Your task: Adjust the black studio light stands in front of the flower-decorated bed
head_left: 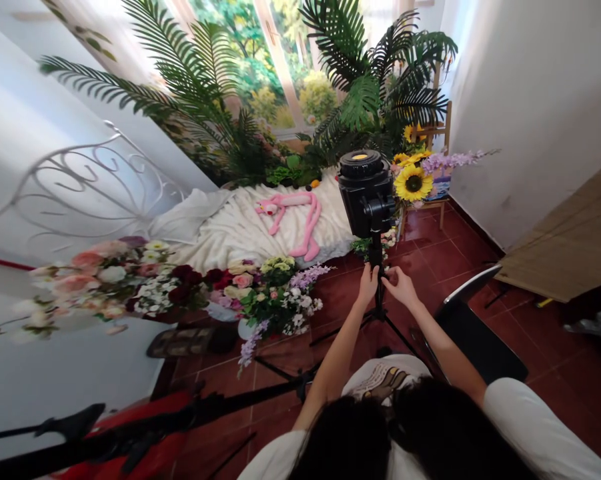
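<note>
A black studio light (363, 197) sits on top of a black stand (379, 300) right in front of me. My left hand (369, 283) is closed around the stand's upper pole, just below the light. On the pole's right side, my right hand (399, 287) pinches at a small part beside the pole; its fingertips are close to those of my left hand. The exact part under the right fingertips is too small to make out.
A white-draped bed with a pink plush toy (307, 223) lies beyond. Flowers (275, 293) line its front edge. Sunflowers (413, 182) stand right of the light, a black chair (480, 340) at right, a black boom pole (240, 400) at lower left.
</note>
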Demonstrator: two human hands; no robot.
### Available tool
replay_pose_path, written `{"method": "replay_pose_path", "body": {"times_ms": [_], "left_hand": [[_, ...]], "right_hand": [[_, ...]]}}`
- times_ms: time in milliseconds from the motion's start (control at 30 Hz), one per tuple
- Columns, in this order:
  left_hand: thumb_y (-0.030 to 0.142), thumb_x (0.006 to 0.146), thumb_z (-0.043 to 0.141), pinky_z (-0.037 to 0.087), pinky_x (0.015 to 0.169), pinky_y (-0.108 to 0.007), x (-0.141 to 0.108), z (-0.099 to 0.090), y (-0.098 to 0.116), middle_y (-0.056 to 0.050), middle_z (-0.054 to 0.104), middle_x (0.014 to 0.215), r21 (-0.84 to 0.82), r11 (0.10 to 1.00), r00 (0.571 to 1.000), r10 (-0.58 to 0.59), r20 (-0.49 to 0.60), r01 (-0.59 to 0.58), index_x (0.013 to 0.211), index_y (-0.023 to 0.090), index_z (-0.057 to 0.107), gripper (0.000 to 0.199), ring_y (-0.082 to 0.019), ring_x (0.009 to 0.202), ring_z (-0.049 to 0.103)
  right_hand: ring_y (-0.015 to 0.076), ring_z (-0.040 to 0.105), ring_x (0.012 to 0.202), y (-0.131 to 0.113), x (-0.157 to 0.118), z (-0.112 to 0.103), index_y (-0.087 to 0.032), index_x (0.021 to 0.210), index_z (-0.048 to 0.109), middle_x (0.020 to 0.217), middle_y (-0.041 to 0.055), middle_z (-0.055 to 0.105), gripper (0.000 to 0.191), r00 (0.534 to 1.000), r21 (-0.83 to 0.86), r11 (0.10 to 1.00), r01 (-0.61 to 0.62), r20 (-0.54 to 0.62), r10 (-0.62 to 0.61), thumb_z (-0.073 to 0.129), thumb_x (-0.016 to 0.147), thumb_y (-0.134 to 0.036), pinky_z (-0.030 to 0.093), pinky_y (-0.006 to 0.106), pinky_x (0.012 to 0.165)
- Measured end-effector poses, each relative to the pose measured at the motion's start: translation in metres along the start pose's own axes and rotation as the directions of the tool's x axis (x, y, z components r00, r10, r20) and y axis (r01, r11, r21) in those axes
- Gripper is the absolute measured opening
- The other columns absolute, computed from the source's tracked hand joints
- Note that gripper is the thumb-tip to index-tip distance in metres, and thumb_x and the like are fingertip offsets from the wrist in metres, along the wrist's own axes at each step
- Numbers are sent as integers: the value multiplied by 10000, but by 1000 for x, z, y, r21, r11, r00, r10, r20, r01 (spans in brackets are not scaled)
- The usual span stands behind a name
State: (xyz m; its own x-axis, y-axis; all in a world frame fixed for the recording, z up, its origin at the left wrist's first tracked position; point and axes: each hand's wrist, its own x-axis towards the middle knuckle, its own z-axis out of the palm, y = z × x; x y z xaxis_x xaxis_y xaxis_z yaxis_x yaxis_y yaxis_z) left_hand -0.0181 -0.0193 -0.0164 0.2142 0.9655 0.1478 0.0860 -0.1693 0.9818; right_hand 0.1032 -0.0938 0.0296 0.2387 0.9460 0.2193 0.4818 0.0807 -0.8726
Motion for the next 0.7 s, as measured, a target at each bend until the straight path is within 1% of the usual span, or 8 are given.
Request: {"method": "replay_pose_path", "body": {"times_ms": [100, 167, 267, 367, 433, 500, 633, 700], "left_hand": [[441, 910, 470, 458, 986, -376, 0, 2, -6, -114, 636, 1121, -32, 999, 1000, 6, 1, -6, 1133, 173, 572, 363, -194, 1036, 606], [429, 911, 467, 456, 997, -383, -2, 5, -11, -120, 623, 1157, -69, 997, 1000, 24, 0, -24, 1179, 178, 553, 377, -193, 1061, 599], [420, 899, 484, 421, 1049, -405, -3, 9, -18, -126, 591, 1233, -96, 995, 999, 33, -2, -33, 1258, 189, 506, 428, -201, 1144, 570], [419, 898, 482, 353, 1113, -440, -3, 10, -23, -133, 548, 1314, -82, 996, 1000, 21, -14, -22, 1315, 189, 460, 477, -215, 1243, 517], [423, 915, 453, 329, 1130, -441, -2, 9, -22, -130, 535, 1340, -71, 997, 999, 30, -12, -30, 1331, 190, 444, 477, -217, 1285, 485], [433, 930, 424, 331, 1130, -427, -1, 7, -19, -124, 540, 1338, -57, 997, 999, 42, -2, -43, 1324, 191, 452, 463, -213, 1294, 477], [456, 933, 422, 331, 1128, -413, -1, 5, -10, -118, 554, 1327, -15, 1000, 999, 22, -32, -23, 1295, 190, 488, 454, -214, 1289, 481], [469, 934, 414, 333, 1125, -418, -1, 7, -7, -124, 557, 1324, -7, 1000, 998, 15, -58, -16, 1292, 186, 495, 464, -220, 1285, 485]], "right_hand": [[215, 653, 975, -11, 12, 6, -192, 1134, 573, 1102, 117, 678, 399, 998, 9, 1000, 20, -60, -20, 615, 811, -423, 509, 349, 861], [236, 643, 1005, -18, 22, 15, -177, 1142, 594, 1103, 132, 682, 416, 997, -13, 999, 40, -69, -40, 615, 808, -424, 498, 370, 885], [243, 671, 887, -26, 37, 29, -160, 1051, 648, 998, 126, 717, 364, 994, 13, 1000, 4, -105, -3, 614, 797, -418, 517, 349, 800], [226, 672, 731, -33, 48, 34, -156, 913, 687, 852, 93, 740, 316, 990, 91, 994, -53, -127, 64, 649, 752, -424, 522, 302, 664], [216, 669, 711, -43, 56, 30, -149, 868, 699, 811, 78, 742, 324, 991, 156, 987, -44, -122, 63, 690, 711, -432, 523, 285, 639], [208, 672, 730, -59, 66, 21, -142, 875, 706, 807, 66, 742, 343, 990, 221, 975, -3, -136, 34, 718, 690, -430, 532, 280, 656], [195, 679, 789, -104, 91, -1, -128, 920, 711, 850, 58, 737, 368, 976, 307, 941, 141, -202, -80, 758, 679, -401, 545, 285, 732], [188, 678, 811, -122, 103, -9, -126, 956, 711, 870, 54, 733, 389, 968, 341, 918, 202, -215, -133, 762, 682, -398, 548, 295, 768]]}}
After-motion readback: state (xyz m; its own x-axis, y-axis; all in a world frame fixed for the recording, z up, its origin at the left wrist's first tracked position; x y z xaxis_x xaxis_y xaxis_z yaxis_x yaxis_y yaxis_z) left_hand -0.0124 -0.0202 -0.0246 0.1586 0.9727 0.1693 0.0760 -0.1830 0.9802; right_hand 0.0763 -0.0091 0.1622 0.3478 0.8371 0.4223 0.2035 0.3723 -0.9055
